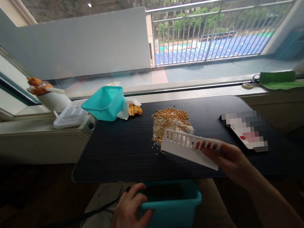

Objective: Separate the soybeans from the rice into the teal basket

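My right hand (230, 161) grips a white slotted plastic scraper (188, 147) by its right end, holding it tilted over the near side of the black table (117, 150). Just beyond its far edge lies a pile of yellow beans mixed with white rice (171, 122). My left hand (126, 214) is wrapped round the left rim of a teal plastic box (173, 205), which it holds below the table's near edge, over my lap.
A second teal box (104, 103) stands at the table's far left, beside a clear lid (69, 117) and a white container (53, 99) on the sill. A blurred card (245, 130) lies at the right. A green cloth (280, 79) rests on the far sill.
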Demonstrator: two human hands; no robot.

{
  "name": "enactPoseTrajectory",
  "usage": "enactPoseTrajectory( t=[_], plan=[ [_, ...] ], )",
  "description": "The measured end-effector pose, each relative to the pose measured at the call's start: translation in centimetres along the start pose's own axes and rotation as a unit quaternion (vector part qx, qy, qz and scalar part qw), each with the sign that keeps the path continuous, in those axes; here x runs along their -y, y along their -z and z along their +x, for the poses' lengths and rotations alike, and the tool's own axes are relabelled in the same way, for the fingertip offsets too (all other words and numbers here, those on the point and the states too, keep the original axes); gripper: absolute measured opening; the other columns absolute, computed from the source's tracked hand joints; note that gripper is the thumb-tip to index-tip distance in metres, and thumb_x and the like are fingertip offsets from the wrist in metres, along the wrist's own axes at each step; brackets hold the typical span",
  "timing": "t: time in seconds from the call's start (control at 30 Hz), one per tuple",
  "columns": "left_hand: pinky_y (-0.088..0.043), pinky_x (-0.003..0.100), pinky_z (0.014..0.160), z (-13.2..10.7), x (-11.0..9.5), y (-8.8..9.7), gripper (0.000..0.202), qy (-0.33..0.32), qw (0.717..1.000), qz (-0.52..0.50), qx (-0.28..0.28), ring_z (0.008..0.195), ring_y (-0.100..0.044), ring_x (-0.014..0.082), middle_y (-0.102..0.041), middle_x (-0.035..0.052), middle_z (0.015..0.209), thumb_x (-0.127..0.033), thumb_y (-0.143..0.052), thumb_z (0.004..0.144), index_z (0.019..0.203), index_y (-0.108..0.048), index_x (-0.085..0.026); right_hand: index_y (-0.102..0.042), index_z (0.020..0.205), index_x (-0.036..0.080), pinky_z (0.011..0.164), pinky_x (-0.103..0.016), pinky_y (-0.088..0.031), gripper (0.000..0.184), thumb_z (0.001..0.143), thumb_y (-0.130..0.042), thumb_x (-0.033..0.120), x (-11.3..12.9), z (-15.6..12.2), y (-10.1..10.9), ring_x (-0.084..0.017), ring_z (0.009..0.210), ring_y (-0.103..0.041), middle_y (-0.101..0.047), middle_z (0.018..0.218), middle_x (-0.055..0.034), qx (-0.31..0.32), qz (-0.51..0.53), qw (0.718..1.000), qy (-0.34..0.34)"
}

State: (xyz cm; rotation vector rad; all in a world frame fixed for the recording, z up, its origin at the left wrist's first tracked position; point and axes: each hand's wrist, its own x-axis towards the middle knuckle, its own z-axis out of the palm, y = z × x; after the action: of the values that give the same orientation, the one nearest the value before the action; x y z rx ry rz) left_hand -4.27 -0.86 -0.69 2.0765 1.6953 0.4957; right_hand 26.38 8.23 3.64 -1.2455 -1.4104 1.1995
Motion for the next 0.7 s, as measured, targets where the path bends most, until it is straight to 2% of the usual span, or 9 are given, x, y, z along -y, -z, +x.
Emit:
enactPoseTrajectory(
  t=[0.23, 0.43, 0.53, 0.7],
  plan=[
    [-0.054, 0.047, 0.091, 0.0, 0.2, -0.1, 0.007, 0.008, 1.000, -0.008, 0.008, 0.106, -0.067, 0.0294, -0.068, 0.0091, 0.118, -0.015, -0.066, 0.076, 0.075, -0.066, -0.022, -0.075, 0.101, 0.026, 0.079, -0.025, -0.053, 0.025, 0.082, -0.069, 0.042, 0.6, -0.9, 0.0, -0.021, 0.090, -0.069, -0.078, 0.097, -0.0020, -0.028, 0.015, 0.999, -0.013],
    [-0.055, 0.047, 0.089, -0.1, 0.0, 0.0, 0.007, 0.014, 1.000, 0.002, 0.000, 0.103, -0.068, 0.0291, -0.069, 0.0083, 0.116, -0.016, -0.066, 0.075, 0.072, -0.066, -0.022, -0.074, 0.105, 0.025, 0.079, -0.025, -0.054, 0.025, 0.085, -0.067, 0.039, 0.0, -0.4, -0.2, -0.021, 0.091, -0.069, -0.076, 0.100, -0.0031, 0.021, -0.027, 0.999, 0.026],
    [-0.055, 0.047, 0.090, -0.3, 0.4, 0.0, 0.007, 0.011, 1.000, 0.008, -0.013, 0.103, -0.069, 0.0285, -0.070, 0.0078, 0.115, -0.017, -0.065, 0.075, 0.073, -0.066, -0.023, -0.073, 0.105, 0.023, 0.078, -0.026, -0.054, 0.025, 0.087, -0.063, 0.039, -0.2, -0.3, -1.2, -0.020, 0.088, -0.069, -0.076, 0.097, -0.0034, 0.037, -0.040, 0.998, 0.036],
    [-0.055, 0.046, 0.091, -0.8, 1.3, 0.4, 0.006, 0.007, 0.999, 0.016, -0.034, 0.101, -0.070, 0.0271, -0.070, 0.0079, 0.115, -0.019, -0.064, 0.075, 0.072, -0.066, -0.023, -0.071, 0.104, 0.021, 0.078, -0.027, -0.052, 0.026, 0.092, -0.056, 0.038, 0.5, -0.3, -3.2, -0.021, 0.088, -0.068, -0.075, 0.097, -0.0049, 0.119, -0.085, 0.989, 0.030]
  ],
)
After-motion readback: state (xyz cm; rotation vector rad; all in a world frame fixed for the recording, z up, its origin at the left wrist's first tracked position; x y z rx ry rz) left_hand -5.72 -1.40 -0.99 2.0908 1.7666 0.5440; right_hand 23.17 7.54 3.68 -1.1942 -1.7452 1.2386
